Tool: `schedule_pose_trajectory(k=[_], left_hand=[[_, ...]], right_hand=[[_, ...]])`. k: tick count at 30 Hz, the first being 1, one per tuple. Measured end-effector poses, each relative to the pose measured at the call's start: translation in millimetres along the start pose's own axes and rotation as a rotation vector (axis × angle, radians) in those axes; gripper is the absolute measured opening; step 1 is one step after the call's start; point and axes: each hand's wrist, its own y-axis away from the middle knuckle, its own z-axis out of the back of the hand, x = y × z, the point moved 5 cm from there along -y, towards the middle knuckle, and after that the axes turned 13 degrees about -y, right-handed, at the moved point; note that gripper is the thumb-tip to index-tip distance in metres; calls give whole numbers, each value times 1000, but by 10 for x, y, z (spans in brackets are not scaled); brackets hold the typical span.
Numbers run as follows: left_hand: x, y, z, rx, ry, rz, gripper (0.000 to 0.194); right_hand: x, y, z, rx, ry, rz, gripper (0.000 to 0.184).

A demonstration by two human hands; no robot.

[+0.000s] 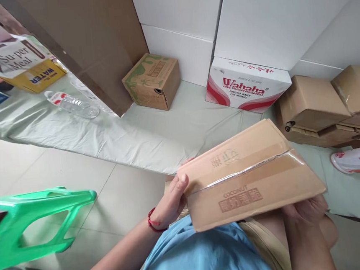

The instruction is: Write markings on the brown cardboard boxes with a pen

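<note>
Above my lap I hold a brown cardboard box [250, 179], tilted, with clear tape along its top seam and "COCONUT" printed on the near flap. My left hand [174, 196], with a red cord bracelet at the wrist, grips the box's left end, thumb on top and the other fingers mostly hidden beneath. At the lower right corner my right hand [306, 210] supports the box from below, its fingertips out of sight under the cardboard. What lies inside the box cannot be seen.
A green-printed carton [153, 80] and a Wahaha water carton [246, 85] stand on the cloth-covered surface. Brown boxes [316, 102] are stacked at right. On the left are a plastic bottle [73, 104], a tall brown panel [86, 42] and a green stool [42, 222].
</note>
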Motion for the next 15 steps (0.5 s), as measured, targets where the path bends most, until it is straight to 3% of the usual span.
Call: schedule_pose_trajectory(k=[3,7,11,15], left_hand=[[55,-69,61,8,3,90,80],[55,-177,117,-5,31,26,60],[-27,-245,152,15,52,-70,38],[-179,-243,229,-1,16,-189,39]], right_hand=[[327,232,-400,139,94,167,22],[593,487,-796,144,234,274,29],[567,570,-896,112,236,134,55],[347,551,-697,80,162,-107,63]])
